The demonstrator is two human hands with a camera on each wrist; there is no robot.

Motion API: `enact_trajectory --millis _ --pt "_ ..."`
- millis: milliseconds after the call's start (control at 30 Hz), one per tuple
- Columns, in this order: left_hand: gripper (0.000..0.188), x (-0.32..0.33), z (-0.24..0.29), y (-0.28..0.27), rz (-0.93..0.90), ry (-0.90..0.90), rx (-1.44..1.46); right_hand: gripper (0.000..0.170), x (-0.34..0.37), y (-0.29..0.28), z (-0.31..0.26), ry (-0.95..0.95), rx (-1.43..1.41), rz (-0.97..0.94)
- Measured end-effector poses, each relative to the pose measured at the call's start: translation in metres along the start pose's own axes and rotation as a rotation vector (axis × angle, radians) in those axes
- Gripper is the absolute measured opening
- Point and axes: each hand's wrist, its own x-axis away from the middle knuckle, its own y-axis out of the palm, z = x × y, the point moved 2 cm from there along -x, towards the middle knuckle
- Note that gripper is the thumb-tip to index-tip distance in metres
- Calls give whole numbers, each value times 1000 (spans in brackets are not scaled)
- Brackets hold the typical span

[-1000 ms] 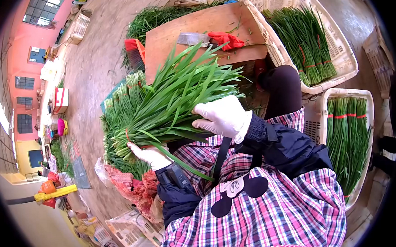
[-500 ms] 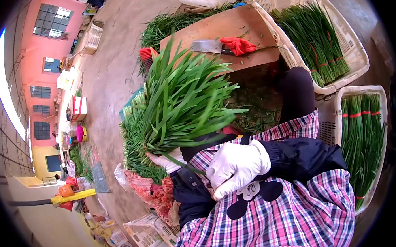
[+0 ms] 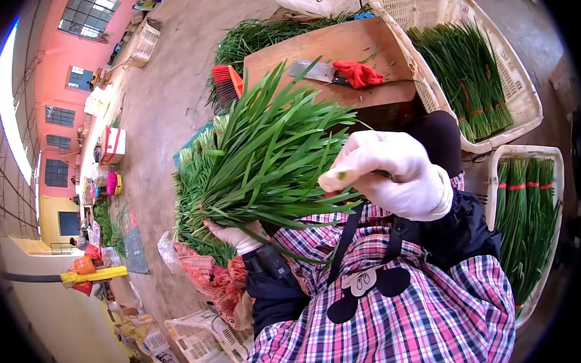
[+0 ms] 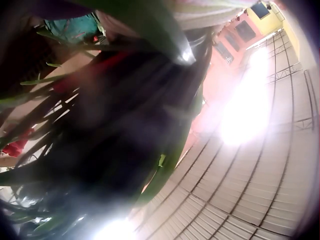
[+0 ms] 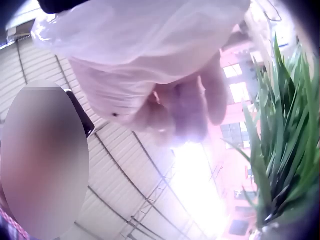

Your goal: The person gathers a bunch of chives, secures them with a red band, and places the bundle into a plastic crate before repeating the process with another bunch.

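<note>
A leafy bunch of garlic chives (image 3: pixel 283 156) lies across my lap, its cut ends toward the left, with a reddish band near them. My white-gloved left hand (image 3: pixel 236 236) grips it from below by the banded stem end; in the left wrist view the dark leaves (image 4: pixel 125 115) fill the middle. My right hand (image 3: pixel 394 174), also gloved in white, is raised beside the leaf tips with its fingers curled. A small green bit of leaf (image 3: pixel 342 176) shows at its fingertips. One long leaf (image 3: pixel 287 252) droops from the bunch toward the apron.
A board (image 3: pixel 324 50) ahead holds a cleaver (image 3: pixel 313 70) and red cloth (image 3: pixel 360 73), with a red brush (image 3: pixel 226 84) at its left edge. Banded chives lie in crates (image 3: pixel 520 106) on the right. More bundles (image 3: pixel 190 186) are stacked on the left.
My right hand first left the leaves for the apron, then rose back beside the leaf tips with its fingers curled. My left hand keeps its hold on the bunch.
</note>
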Motion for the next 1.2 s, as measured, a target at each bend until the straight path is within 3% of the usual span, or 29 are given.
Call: enact_trajectory --millis 100,267,433,600,767,900,967,1000,1033,1100,1133,1167,1200 --pt "68 2 -2 3 6 -38 -30 15 4 2 7 132 680 -186" --pt "71 -5 -8 -3 18 5 -84 25 14 7 55 184 1041 -210" --pt "76 8 -10 7 35 3 -112 24 19 23 72 203 857 -229" --pt "77 12 -15 12 -61 -28 -36 23 17 42 86 171 829 -285" --pt "79 8 -17 8 0 -19 -53 13 20 53 96 172 865 -311" --pt "79 0 -17 1 26 27 -43 5 30 54 81 -162 539 -107" --pt "79 -10 -17 -10 -7 -4 28 7 37 48 75 137 279 65" --pt "79 -13 -16 -14 -30 -34 75 9 32 40 67 70 221 138" --pt "79 -16 -16 -17 -55 -64 121 12 34 32 60 160 146 99" --pt "75 -14 -10 -12 -83 7 120 18 43 30 54 364 -536 58" --pt "74 -26 -7 -25 -88 31 115 20 35 15 46 200 -247 -165" --pt "73 -31 -6 -34 -93 54 109 16 31 3 36 218 -93 -294" --pt "72 -27 -3 -30 -87 78 89 15 28 -1 37 67 -89 -272"
